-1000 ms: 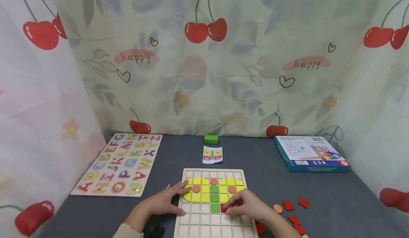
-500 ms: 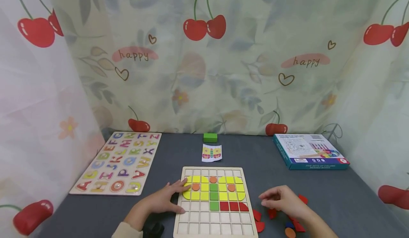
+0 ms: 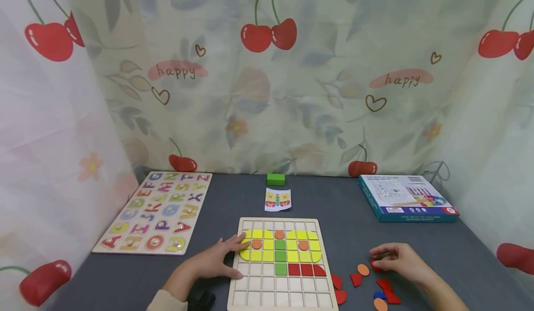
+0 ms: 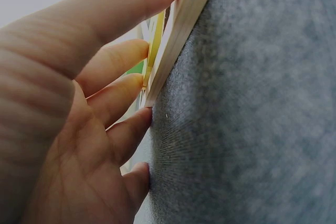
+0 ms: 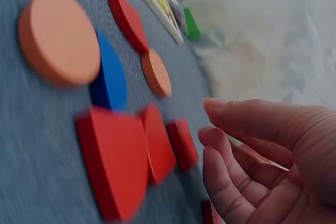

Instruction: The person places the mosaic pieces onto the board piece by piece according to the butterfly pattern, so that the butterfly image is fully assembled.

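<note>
My left hand (image 3: 212,258) rests at the left side of a wooden grid board (image 3: 260,299), fingers spread and fairly straight. In the left wrist view its thumb presses the board's edge (image 4: 176,38) and two fingertips touch a yellow piece (image 4: 155,40). Yellow tiles (image 3: 257,258), orange discs (image 3: 279,234), a green column (image 3: 281,256) and a red row (image 3: 306,270) fill part of the grid. On the right, my right hand (image 3: 402,262) hovers over a red piece (image 3: 377,267), partly hidden under the fingers. The right wrist view shows nothing between thumb and fingers.
Loose red pieces (image 3: 391,297), orange discs (image 3: 363,269) and a blue piece (image 3: 379,295) lie right of the board. Behind it are a butterfly pattern card (image 3: 277,200) and a green block (image 3: 276,180). An alphabet board (image 3: 142,227) lies left, a boxed set (image 3: 409,199) back right.
My right hand has let go of a red tile on the board, now in the red row, and moved right to the loose pieces. The left hand stays in place.
</note>
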{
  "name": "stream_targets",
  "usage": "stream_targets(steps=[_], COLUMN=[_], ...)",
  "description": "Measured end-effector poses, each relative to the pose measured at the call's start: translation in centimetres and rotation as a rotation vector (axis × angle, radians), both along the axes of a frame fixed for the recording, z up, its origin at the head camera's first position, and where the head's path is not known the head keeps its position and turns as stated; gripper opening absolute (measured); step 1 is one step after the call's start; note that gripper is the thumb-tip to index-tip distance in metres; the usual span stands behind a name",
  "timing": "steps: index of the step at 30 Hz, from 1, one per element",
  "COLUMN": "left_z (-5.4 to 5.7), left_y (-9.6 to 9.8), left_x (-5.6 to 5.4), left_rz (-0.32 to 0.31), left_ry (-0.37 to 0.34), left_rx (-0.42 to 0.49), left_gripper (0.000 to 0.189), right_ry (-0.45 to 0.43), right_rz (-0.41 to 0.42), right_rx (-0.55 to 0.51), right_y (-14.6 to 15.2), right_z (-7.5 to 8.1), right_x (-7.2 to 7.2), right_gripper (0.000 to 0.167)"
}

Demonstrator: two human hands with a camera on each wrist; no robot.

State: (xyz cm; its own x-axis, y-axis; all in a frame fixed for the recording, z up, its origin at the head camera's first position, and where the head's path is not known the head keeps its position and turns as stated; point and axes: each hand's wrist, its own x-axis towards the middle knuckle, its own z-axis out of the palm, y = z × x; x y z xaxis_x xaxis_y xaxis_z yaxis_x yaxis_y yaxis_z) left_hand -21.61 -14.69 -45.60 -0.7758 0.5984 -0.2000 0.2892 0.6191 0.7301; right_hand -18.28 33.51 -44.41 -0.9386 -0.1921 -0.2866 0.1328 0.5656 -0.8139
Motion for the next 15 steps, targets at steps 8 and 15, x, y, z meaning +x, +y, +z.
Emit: stream_targets(steps=[8,15], left_z=[0.1,0.3], left_y=[0.1,0.1], left_x=[0.1,0.1], left_rz=[-0.001,0.003], left_ry=[-0.010,-0.007], left_rx=[-0.006,-0.009], left_gripper=[0.076,0.076], right_ry=[-0.009,0.008], right_rz=[0.031,0.071], right_rx=[0.077,0.080], right_y=[1.5,1.3], right_z=[-0.5,-0.4], right_x=[0.3,0.1], right_gripper=[0.052,0.042])
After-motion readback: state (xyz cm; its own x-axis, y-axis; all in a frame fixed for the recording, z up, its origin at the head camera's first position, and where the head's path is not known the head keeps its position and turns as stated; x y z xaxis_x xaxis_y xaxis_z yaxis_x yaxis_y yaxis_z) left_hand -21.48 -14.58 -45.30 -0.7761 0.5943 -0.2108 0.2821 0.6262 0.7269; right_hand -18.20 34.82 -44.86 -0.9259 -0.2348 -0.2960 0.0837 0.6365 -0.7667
